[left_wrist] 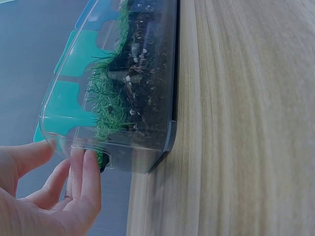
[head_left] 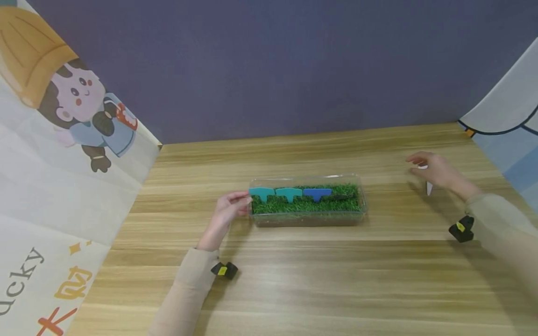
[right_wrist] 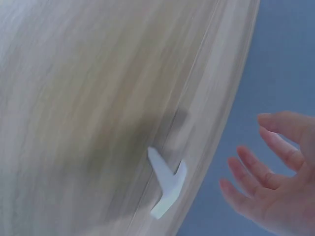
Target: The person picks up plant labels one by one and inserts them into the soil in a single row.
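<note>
In the head view, a clear plastic planter box [head_left: 311,219] of green grass over dark soil stands mid-table. Along its grass stand two teal T-shaped plant labels [head_left: 288,192] and a blue plant label [head_left: 317,192]. My left hand [head_left: 227,211] holds the box's left end, thumb at the rim and fingers against the end wall, as the left wrist view shows. To the right, my right hand [head_left: 437,171] hovers over a white T-shaped plant label [right_wrist: 167,186] lying on the table. Its fingers are spread and loosely bent, apart from the label, with nothing between them.
The wood-grain table [head_left: 294,280] meets a dark blue panel [head_left: 294,70] at the back. A cartoon-printed sheet [head_left: 50,196] stands at the left, another printed sheet [head_left: 517,140] at the right. A small black wrist device [head_left: 461,228] hangs at each sleeve.
</note>
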Demonstrator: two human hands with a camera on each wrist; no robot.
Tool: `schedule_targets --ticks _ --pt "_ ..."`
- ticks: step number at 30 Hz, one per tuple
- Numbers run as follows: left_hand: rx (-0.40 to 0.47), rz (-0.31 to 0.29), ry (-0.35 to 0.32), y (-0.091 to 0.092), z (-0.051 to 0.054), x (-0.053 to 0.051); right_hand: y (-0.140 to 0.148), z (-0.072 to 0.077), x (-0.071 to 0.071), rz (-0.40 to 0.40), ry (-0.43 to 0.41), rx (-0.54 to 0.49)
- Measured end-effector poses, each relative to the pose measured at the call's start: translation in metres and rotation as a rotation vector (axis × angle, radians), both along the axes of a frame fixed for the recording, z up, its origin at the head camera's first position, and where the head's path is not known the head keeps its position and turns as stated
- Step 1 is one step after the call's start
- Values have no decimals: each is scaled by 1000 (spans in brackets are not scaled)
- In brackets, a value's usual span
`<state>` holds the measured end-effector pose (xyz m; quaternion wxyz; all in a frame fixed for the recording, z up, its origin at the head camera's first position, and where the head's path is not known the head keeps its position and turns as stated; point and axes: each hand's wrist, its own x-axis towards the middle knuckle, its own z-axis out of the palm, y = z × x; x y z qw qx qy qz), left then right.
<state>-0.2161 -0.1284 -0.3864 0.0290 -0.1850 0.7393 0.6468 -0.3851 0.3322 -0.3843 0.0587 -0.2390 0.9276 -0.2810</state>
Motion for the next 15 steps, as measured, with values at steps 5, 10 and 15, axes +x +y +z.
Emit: schedule_targets --ticks 5,10,15 --pt "11 -1 10 0 0 0 10 -3 -6 -22 -6 26" --pt "3 -9 11 -1 0 1 19 -6 -11 -36 -27 33" --pt "9 -8 7 -1 0 1 29 -6 -16 -52 -112 105"
